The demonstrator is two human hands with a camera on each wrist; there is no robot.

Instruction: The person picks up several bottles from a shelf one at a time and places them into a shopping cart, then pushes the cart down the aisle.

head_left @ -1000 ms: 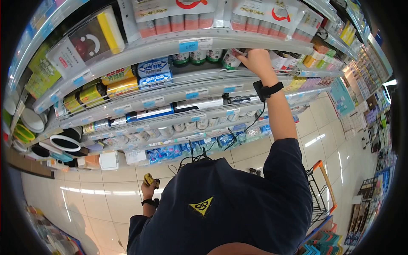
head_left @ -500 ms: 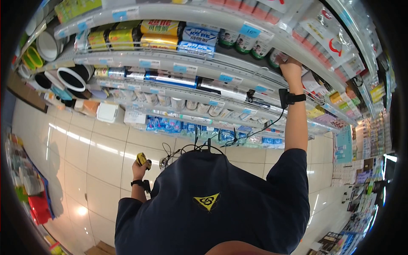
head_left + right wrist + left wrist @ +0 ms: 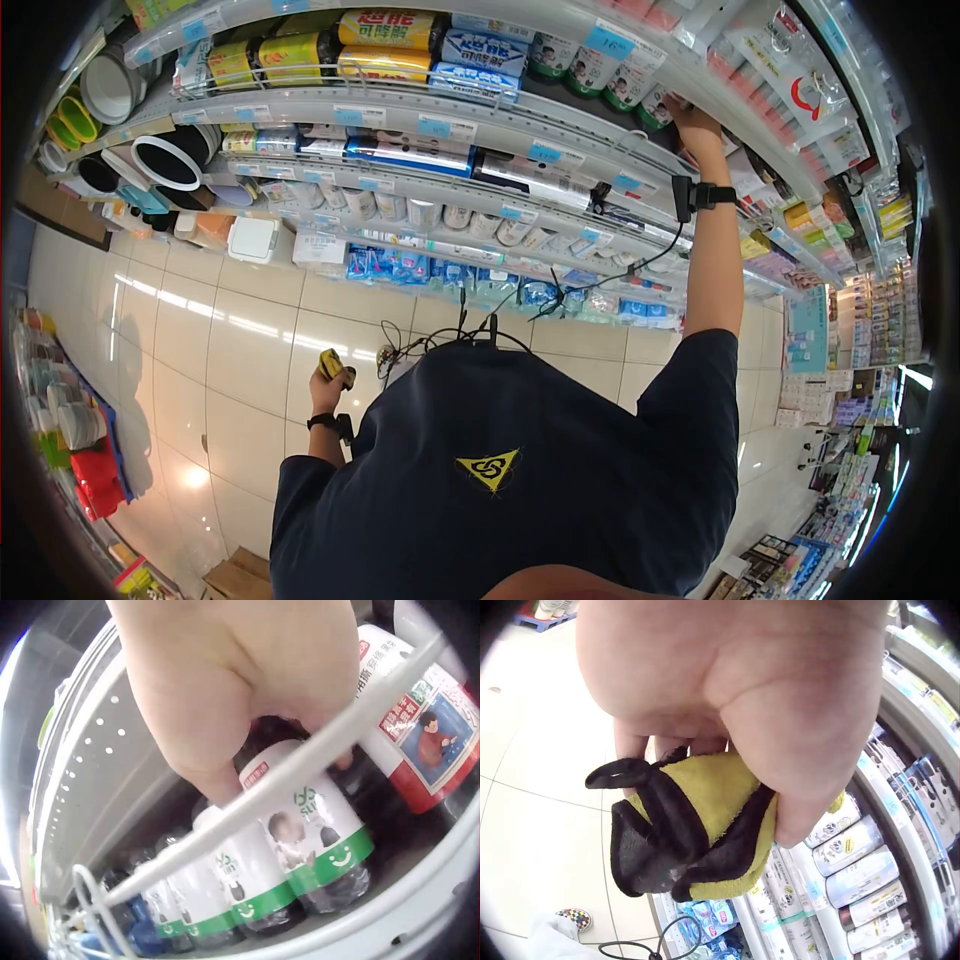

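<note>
A folded yellow and black cloth (image 3: 712, 795) is gripped in my left hand (image 3: 735, 682), which hangs low over the floor at the left in the head view. My right hand (image 3: 247, 690) reaches into a shelf from above, thumb and fingers around the top of a white roll with a green band (image 3: 319, 832). Similar rolls (image 3: 251, 877) stand beside it in a row. In the head view my right hand (image 3: 695, 125) is partly hidden by the shelf edge above.
A wire rail (image 3: 277, 780) crosses the shelf front. A red and white pack (image 3: 427, 742) stands at the right of the rolls. Lower shelves (image 3: 430, 125) carry boxed rolls. Black cables (image 3: 560, 300) hang before the shelves, and a white bin (image 3: 262, 240) sits at floor level.
Since a second ago the head view has turned, so the shelves slant down to the right. My right hand stays at the same row of rolls; my left hand still holds the cloth.
</note>
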